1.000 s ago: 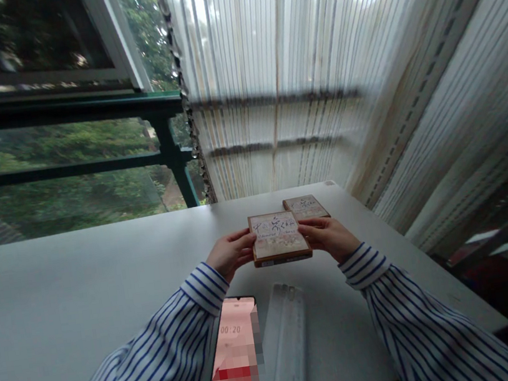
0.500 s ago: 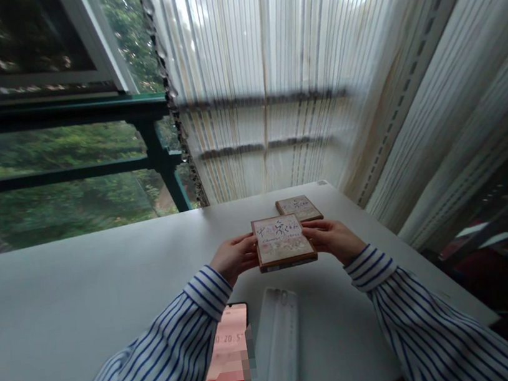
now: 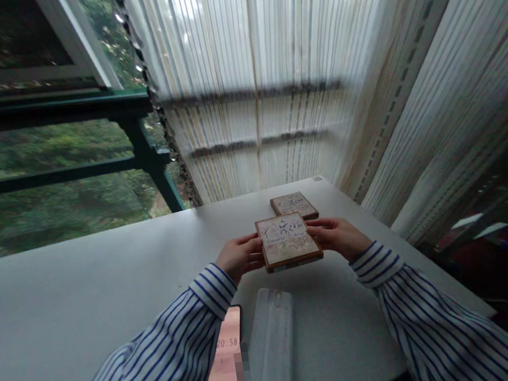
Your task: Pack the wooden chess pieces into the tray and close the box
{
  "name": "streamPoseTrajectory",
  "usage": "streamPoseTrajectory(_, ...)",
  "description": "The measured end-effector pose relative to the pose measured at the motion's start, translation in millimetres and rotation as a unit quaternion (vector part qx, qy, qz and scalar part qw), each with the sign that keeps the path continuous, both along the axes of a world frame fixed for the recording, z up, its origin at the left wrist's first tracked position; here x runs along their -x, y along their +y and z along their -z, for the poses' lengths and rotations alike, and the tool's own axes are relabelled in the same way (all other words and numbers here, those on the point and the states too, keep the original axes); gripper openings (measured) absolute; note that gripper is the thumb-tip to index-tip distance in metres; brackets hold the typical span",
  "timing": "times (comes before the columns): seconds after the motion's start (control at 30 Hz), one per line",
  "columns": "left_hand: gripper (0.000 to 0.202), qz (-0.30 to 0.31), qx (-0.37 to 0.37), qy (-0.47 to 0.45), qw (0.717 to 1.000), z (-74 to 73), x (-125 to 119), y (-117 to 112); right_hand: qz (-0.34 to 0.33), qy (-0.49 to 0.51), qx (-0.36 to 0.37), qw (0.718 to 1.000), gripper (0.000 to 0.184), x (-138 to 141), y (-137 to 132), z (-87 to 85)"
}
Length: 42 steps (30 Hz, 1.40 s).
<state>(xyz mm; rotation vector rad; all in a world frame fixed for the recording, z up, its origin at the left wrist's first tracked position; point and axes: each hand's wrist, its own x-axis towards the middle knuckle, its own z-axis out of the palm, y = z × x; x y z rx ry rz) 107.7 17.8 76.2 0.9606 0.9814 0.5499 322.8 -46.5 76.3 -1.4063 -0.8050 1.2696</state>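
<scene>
A flat square box with a brown rim and a printed pale lid (image 3: 288,240) is held between both hands, just over the white table (image 3: 82,284). My left hand (image 3: 242,256) grips its left edge with curled fingers. My right hand (image 3: 338,236) grips the right edge the same way. Behind it a second, similar box (image 3: 294,205) lies flat on the table near the far edge.
A phone (image 3: 228,361) with a lit pink screen lies near the front edge beside my left sleeve. A long translucent white case (image 3: 274,345) lies to its right. Striped curtains (image 3: 266,75) hang behind the table; a window with a green railing is at the left.
The held box has stayed between both hands, coming slightly lower and nearer to me. The view has shifted a little to the right.
</scene>
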Motion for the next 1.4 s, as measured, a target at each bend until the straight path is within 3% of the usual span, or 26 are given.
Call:
streamPoseTrajectory(0.37,0.038,0.034,-0.005,0.018,0.999,3.7,-16,-2,-0.008,-0.020,0.012,1.000,0.028,-22,-3,13.9)
streamPoseTrajectory(0.87,0.033,0.036,0.009,0.049,0.998,7.7,-36,-6,0.003,-0.015,0.025,1.000,0.027,-41,-11,24.6)
streamPoseTrajectory(1.4,0.032,0.034,0.018,0.075,0.996,12.5,-56,-8,0.024,-0.003,0.052,0.998,0.021,-53,-16,22.5)
